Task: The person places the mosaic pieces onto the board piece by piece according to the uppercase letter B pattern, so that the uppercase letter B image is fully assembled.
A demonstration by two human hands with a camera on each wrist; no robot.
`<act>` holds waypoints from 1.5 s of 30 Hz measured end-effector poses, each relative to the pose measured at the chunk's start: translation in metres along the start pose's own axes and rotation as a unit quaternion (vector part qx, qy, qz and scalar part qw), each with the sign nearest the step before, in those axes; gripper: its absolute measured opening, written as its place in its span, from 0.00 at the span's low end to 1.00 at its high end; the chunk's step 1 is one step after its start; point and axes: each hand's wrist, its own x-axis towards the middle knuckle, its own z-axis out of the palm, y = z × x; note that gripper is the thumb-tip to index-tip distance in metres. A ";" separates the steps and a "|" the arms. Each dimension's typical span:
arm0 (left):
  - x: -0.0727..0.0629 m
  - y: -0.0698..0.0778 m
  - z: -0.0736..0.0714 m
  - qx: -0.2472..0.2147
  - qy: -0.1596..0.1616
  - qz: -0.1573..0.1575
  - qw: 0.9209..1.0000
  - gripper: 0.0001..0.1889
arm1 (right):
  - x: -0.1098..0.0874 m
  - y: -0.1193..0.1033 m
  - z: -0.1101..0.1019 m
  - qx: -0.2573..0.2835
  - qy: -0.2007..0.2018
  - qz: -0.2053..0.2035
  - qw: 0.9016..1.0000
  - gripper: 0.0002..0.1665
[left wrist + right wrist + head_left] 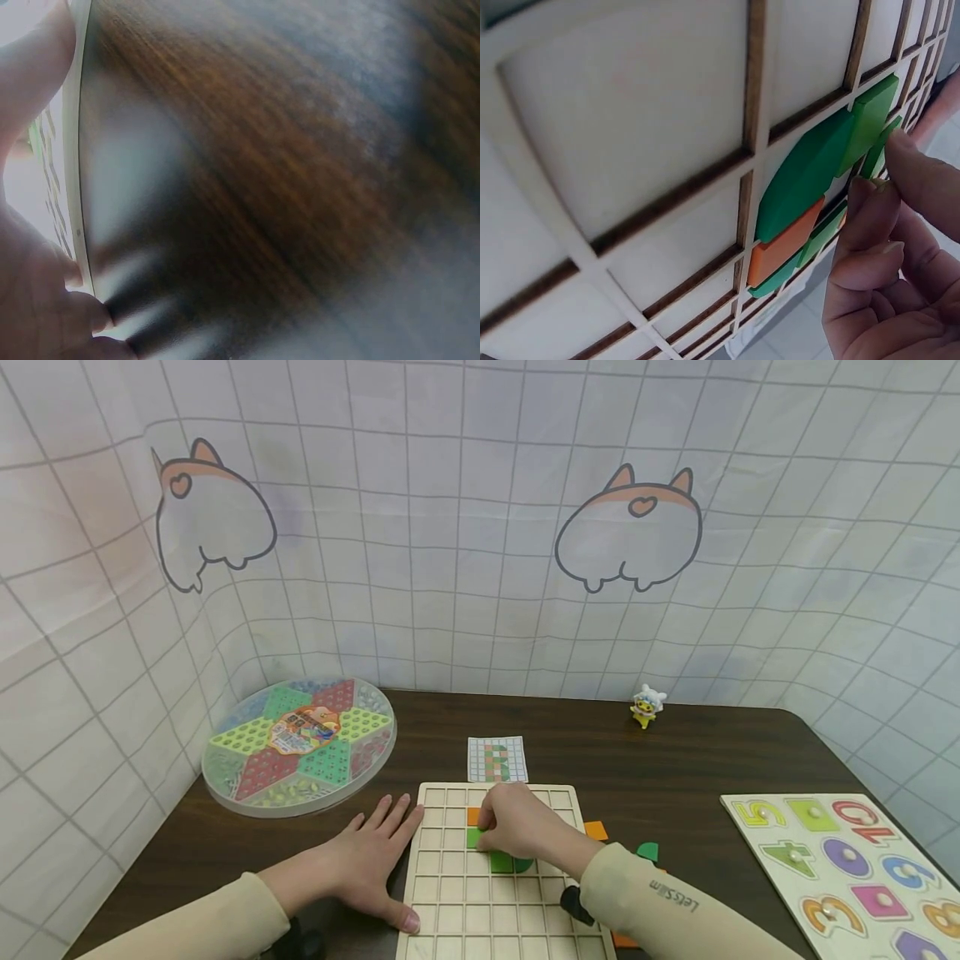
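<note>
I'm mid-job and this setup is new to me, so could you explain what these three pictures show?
There's no machine, just somebody working bare-handed. The wide picture comes from a head-worn camera; the two close ones come from a camera on each wrist. On the dark table lie a wooden grid board, a pattern card, a round game box, a figurine, a number puzzle and, beside the grid, a loose orange tile. The left hand is spread at the grid's left edge, holding nothing. The right hand seems to pinch a green tile at the grid.
</note>
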 end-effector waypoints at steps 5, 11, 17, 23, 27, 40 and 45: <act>0.000 0.001 0.000 0.003 -0.001 -0.004 1.000 0.69 | 0.001 -0.001 0.002 -0.014 0.003 0.005 1.000 0.05; 0.008 -0.011 0.007 -0.004 0.003 0.011 1.000 0.72 | 0.001 -0.002 0.003 -0.032 0.010 0.009 0.999 0.05; 0.012 -0.017 0.012 -0.008 0.004 0.015 1.000 0.73 | 0.000 -0.002 0.003 -0.032 0.011 0.006 0.999 0.04; 0.015 -0.021 0.016 -0.010 0.012 0.014 1.000 0.74 | -0.001 -0.003 0.001 -0.032 0.008 -0.004 0.999 0.03; 0.019 -0.029 0.022 -0.016 0.020 0.020 0.999 0.75 | -0.002 -0.001 0.001 -0.026 0.006 -0.010 1.000 0.03; 0.022 -0.033 0.026 -0.016 0.022 0.014 1.000 0.77 | -0.027 0.029 -0.029 -0.011 0.047 0.011 0.999 0.02; 0.022 -0.031 0.025 -0.017 0.019 0.010 1.000 0.77 | -0.044 0.059 -0.047 -0.022 0.066 0.042 0.997 0.02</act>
